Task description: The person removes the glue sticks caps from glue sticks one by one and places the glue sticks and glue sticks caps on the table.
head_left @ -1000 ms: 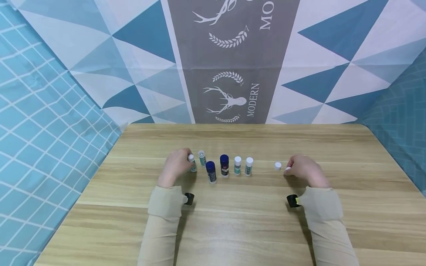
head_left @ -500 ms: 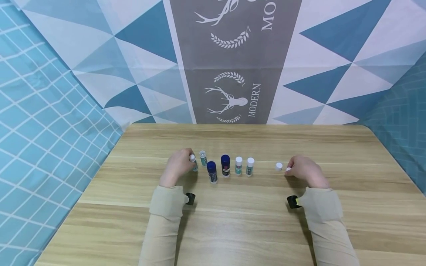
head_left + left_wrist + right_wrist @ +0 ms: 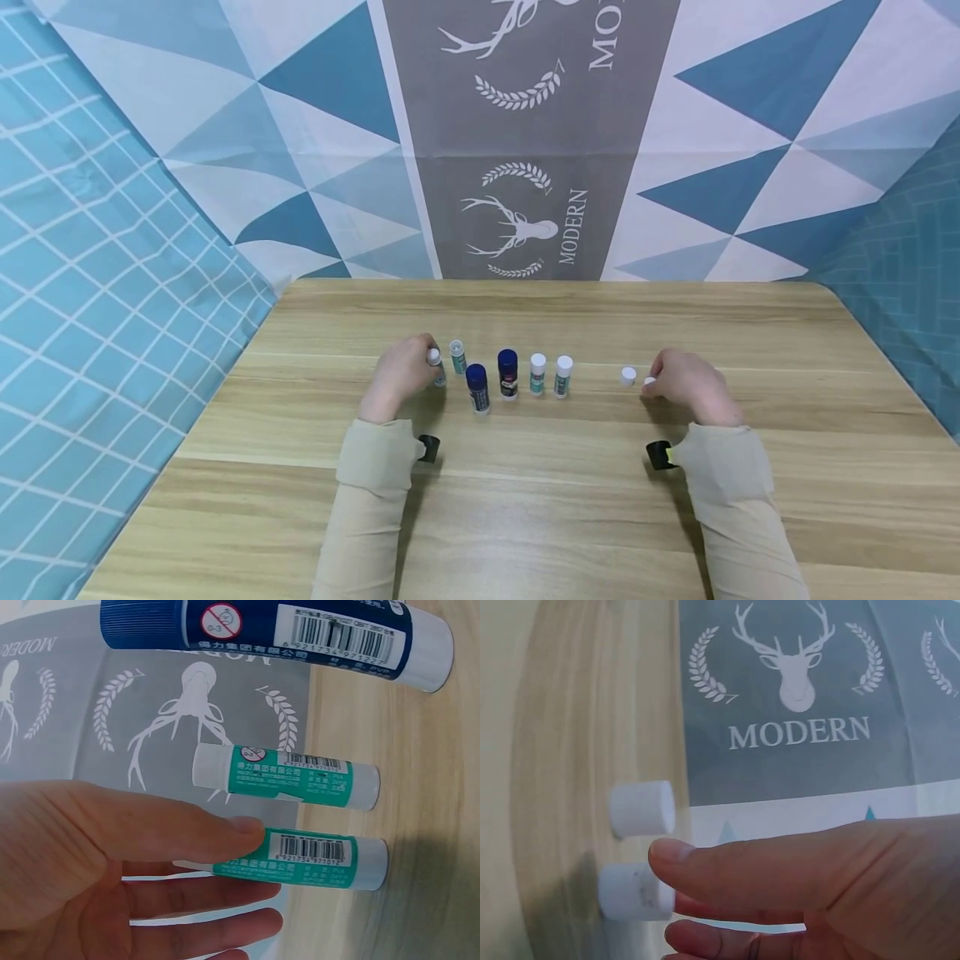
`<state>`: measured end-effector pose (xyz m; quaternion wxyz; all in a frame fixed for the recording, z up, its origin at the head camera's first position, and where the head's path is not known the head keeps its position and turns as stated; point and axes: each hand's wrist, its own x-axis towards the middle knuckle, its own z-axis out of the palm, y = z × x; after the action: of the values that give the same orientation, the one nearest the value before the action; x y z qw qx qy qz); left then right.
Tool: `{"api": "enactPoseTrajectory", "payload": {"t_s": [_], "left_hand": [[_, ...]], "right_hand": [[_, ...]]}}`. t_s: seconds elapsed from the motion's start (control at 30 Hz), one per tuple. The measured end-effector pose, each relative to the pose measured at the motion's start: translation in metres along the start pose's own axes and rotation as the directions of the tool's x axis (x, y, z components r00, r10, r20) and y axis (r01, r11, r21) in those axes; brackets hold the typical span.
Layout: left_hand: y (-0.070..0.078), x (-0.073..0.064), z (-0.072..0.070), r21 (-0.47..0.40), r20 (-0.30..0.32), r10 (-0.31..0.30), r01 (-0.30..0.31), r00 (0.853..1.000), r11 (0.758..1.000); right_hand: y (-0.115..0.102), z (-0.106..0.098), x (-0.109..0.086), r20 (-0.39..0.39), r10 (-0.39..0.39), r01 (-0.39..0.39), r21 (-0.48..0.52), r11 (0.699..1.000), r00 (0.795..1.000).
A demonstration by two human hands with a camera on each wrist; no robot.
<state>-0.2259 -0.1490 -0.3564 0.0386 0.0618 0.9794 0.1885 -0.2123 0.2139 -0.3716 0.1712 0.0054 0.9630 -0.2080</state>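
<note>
Between the thumb and fingers, my left hand (image 3: 400,375) pinches an upright green-labelled glue stick (image 3: 315,859) near its top. Right beside it stands another green-labelled glue stick (image 3: 289,776), its top uncapped in the head view. On the right, my right hand (image 3: 687,385) pinches a white cap (image 3: 634,892), which sits at the table surface. A second white cap (image 3: 641,808) stands just left of that hand, apart from it. The fingertips behind the held glue stick are partly hidden.
Two dark blue glue sticks (image 3: 477,389) stand upright just right of my left hand. Farther right are two white-capped green glue sticks (image 3: 537,375). All stand on a wooden table (image 3: 525,500), with a patterned cloth (image 3: 517,125) behind its far edge.
The head view has shifted very slightly. Both hands hold the same things in the same places, and the other glue sticks and cap stay put.
</note>
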Motion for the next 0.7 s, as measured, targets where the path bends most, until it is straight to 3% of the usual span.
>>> {"api": "enactPoseTrajectory", "payload": {"t_s": [0.2, 0.47, 0.7], "left_hand": [[0.001, -0.003, -0.005, -0.001, -0.003, 0.009, -0.009, 1.000, 1.000], [0.004, -0.010, -0.014, -0.040, -0.011, -0.008, 0.007, 1.000, 0.999], [0.014, -0.016, -0.021, -0.009, -0.039, 0.010, -0.010, 0.999, 1.000]], "right_hand": [[-0.006, -0.005, -0.004, -0.028, 0.013, -0.013, -0.002, 1.000, 1.000], [-0.018, -0.009, -0.016, -0.149, -0.012, 0.016, 0.022, 1.000, 0.989], [-0.033, -0.012, -0.025, -0.277, -0.103, 0.117, 0.032, 0.993, 0.955]]}}
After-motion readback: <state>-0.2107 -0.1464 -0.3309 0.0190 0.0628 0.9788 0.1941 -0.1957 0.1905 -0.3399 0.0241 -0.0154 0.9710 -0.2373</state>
